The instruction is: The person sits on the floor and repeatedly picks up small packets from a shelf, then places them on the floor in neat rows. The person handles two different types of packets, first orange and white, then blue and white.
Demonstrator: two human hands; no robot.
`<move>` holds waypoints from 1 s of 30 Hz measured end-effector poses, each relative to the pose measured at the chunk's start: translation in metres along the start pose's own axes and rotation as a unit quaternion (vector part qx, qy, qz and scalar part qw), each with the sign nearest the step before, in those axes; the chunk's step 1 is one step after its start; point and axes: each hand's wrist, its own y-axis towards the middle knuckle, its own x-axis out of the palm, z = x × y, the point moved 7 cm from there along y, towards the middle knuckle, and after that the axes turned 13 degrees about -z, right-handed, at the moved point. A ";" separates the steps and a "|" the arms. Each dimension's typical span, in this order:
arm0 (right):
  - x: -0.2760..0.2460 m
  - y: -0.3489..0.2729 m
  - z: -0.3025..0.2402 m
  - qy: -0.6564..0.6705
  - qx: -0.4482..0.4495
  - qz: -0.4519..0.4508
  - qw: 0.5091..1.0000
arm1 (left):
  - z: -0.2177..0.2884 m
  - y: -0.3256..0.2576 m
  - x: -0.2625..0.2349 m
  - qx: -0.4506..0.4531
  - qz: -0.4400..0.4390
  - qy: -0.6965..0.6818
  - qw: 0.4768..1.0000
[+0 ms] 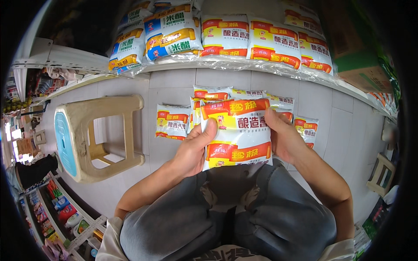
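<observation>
Far L, low: shelf rack (pixel 80 237) w/ small colourful goods, mostly too small to make out. Next to it, a beige stool (pixel 80 141) tipped on its side, blue seat panel facing L.

Then the floor packs: one soft white, red & yellow pack (pixel 172 124) lies L of the main group, near the L hand. Up top, on the shelf edge, blue-and-white packs (pixel 172 37) sit L, w/ red-and-yellow packs (pixel 274 43) to their R (clear film along the edge, btw).

Mid: the held pack (pixel 237 141), same white/red/yellow kind, is upright in front of the person, above the knees, hiding part of the floor group behind it. L hand (pixel 193 145) grips its L side: thumb flat on the front face near the edge, other fingers mostly hidden behind, so can't tell their spread. R hand (pixel 285 137) has the R side: thumb at upper R edge, fingers likewise out of sight behind. Gap betw. hands = pack's width.

R of that, a floor pack (pixel 306 130) lies just beside R hand. Far R: cardboard box (pixel 363 82) up high, second beige stool (pixel 381 175) lower down.
</observation>
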 end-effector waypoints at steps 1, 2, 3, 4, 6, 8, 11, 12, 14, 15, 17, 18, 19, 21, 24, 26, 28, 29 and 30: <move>0.002 -0.001 0.005 0.019 0.007 0.006 1.000 | -0.001 0.002 0.000 -0.002 0.004 -0.006 1.000; 0.003 0.000 0.005 0.041 -0.002 -0.006 0.999 | -0.002 0.005 0.000 -0.005 0.007 -0.012 1.000; 0.004 -0.001 0.006 0.063 -0.013 -0.014 0.998 | -0.003 0.007 0.001 -0.008 0.012 0.010 1.000; 0.004 -0.001 0.006 0.086 -0.024 -0.022 0.996 | -0.004 0.008 0.002 -0.009 0.011 0.012 1.000; -0.002 -0.002 0.008 0.078 -0.010 -0.004 0.997 | -0.006 0.009 0.002 -0.010 0.009 0.016 1.000; -0.001 -0.003 0.009 0.070 -0.006 -0.012 0.997 | -0.007 0.011 0.004 -0.020 -0.004 0.025 0.999; -0.011 -0.003 0.017 0.098 0.003 0.000 0.995 | -0.009 0.010 0.006 -0.030 -0.005 0.011 0.999; -0.011 -0.001 0.019 0.102 0.004 -0.007 0.995 | -0.011 0.009 0.004 -0.032 -0.011 0.008 0.999; -0.009 -0.005 0.022 0.077 0.021 0.012 0.997 | -0.009 0.006 0.013 -0.030 -0.050 0.048 0.997; -0.008 -0.006 0.023 0.077 0.028 0.010 0.997 | -0.013 0.004 0.014 -0.044 -0.076 0.053 0.995; -0.012 -0.005 0.025 0.090 0.032 0.008 0.995 | -0.009 0.000 0.022 -0.041 -0.127 0.104 0.986; -0.015 -0.006 0.022 0.093 0.029 0.023 0.995 | -0.005 0.000 0.026 -0.017 -0.133 0.146 0.980; -0.018 -0.006 0.019 0.096 0.026 0.038 0.994 | 0.001 0.003 0.030 0.019 -0.170 0.194 0.966; -0.027 -0.005 0.005 0.073 -0.004 0.080 0.994 | 0.015 0.004 0.038 0.064 -0.176 0.212 0.959; -0.044 0.002 -0.043 0.026 -0.075 0.151 0.985 | 0.029 0.003 0.044 0.079 -0.171 0.146 0.971; -0.018 0.006 -0.104 -0.050 -0.133 0.179 0.974 | 0.031 0.000 0.039 0.076 -0.165 0.122 0.976; -0.014 0.031 -0.155 -0.085 -0.203 0.137 0.966 | 0.023 -0.002 0.032 0.070 -0.166 0.120 0.976; -0.016 0.051 -0.179 -0.064 -0.243 0.096 0.963 | 0.019 -0.002 0.031 0.058 -0.161 0.113 0.979; -0.018 0.074 -0.201 -0.042 -0.283 0.051 0.957 | 0.018 -0.004 0.034 0.057 -0.164 0.117 0.978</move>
